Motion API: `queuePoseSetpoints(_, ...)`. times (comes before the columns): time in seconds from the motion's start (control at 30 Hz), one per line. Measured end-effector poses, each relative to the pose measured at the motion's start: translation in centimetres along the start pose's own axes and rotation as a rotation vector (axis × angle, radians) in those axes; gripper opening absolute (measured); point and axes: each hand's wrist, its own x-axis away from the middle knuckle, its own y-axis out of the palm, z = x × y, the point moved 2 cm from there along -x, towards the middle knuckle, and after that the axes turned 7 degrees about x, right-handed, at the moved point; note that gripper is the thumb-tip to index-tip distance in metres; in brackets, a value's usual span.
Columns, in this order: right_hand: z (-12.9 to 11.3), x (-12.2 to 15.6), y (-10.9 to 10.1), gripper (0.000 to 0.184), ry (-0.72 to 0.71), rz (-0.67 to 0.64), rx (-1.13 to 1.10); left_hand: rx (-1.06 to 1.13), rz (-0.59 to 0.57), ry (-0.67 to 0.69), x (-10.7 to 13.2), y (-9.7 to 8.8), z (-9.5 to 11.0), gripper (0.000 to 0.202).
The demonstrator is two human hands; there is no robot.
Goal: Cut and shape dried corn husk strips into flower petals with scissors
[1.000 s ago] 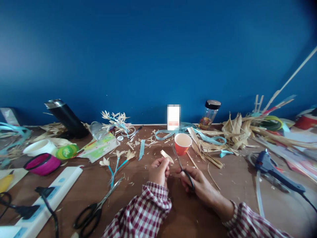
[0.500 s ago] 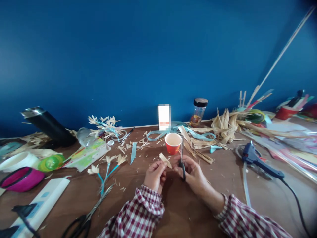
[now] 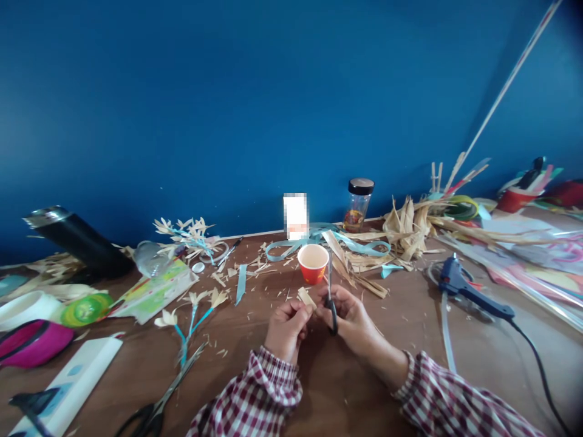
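Between the thumb and fingers of my left hand is a small piece of pale corn husk. My right hand is closed around a pair of scissors, whose blades point up and away from me. The fingertips of my right hand are close to the husk piece; I cannot tell whether they touch it. Just beyond both hands stands a red paper cup with a pale inside. On the left, a stem with husk flowers and blue wrapping lies by a second, larger pair of scissors.
A blue glue gun with its cord lies at right. Dried husks, blue ribbon and a lidded jar are at the back. Leftward are a power strip, a tape roll and a tilted black flask.
The husk piece has turned more upright and come nearer my right fingertips. My hands have drawn slightly closer together. The whole view has shifted a little, so things on the table appear further left.
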Motion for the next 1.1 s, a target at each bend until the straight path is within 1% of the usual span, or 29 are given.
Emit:
queuePoseSetpoints(0.17, -0.2, -0.1, -0.3, 0.039, 0.031, -0.076, -0.091, -0.014, -0.029, -0.020, 0.2, 0.2, 0.0, 0.048)
queuePoseSetpoints(0.23, -0.6, 0.0, -0.3, 0.042, 0.043, -0.111, -0.149, -0.030, -0.069, -0.015, 0.4, 0.3, 0.2, 0.044)
queuePoseSetpoints(0.3, -1.0, 0.1, -0.3, 0.045, 0.065, -0.127, -0.202, -0.051, -0.157, -0.004, 0.6, 0.3, 0.7, 0.037)
queuePoseSetpoints(0.37, -1.4, 0.4, -0.3, 0.049, 0.113, -0.157, -0.251, -0.059, -0.280, -0.009, 1.0, 0.4, 1.2, 0.034)
queuePoseSetpoints(0.4, -1.6, 0.6, -0.3, 0.051, 0.142, -0.183, -0.274, -0.062, -0.335, -0.020, 1.2, 0.4, 1.5, 0.035)
queuePoseSetpoints(0.47, -1.9, 0.9, -0.3, 0.058, 0.196, -0.250, -0.313, -0.079, -0.398, -0.045, 1.5, 0.4, 2.0, 0.038)
queuePoseSetpoints(0.57, -2.3, 1.2, -0.3, 0.069, 0.249, -0.337, -0.325, -0.116, -0.419, -0.058, 2.0, 0.4, 2.3, 0.037)
queuePoseSetpoints(0.67, -2.5, 1.3, -0.3, 0.076, 0.290, -0.393, -0.309, -0.060, -0.450, -0.035, 2.4, 0.7, 2.3, 0.034)
queuePoseSetpoints(0.73, -2.5, 1.3, -0.3, 0.077, 0.300, -0.415, -0.318, -0.018, -0.482, -0.014, 2.5, 0.9, 2.2, 0.031)
queuePoseSetpoints(0.83, -2.4, 1.2, -0.3, 0.078, 0.305, -0.433, -0.320, -0.021, -0.520, 0.004, 2.4, 1.0, 2.0, 0.028)
queuePoseSetpoints(1.1, -1.9, 1.2, -0.5, 0.076, 0.315, -0.449, -0.329, -0.087, -0.544, 0.026, 2.3, 1.0, 2.2, 0.028)
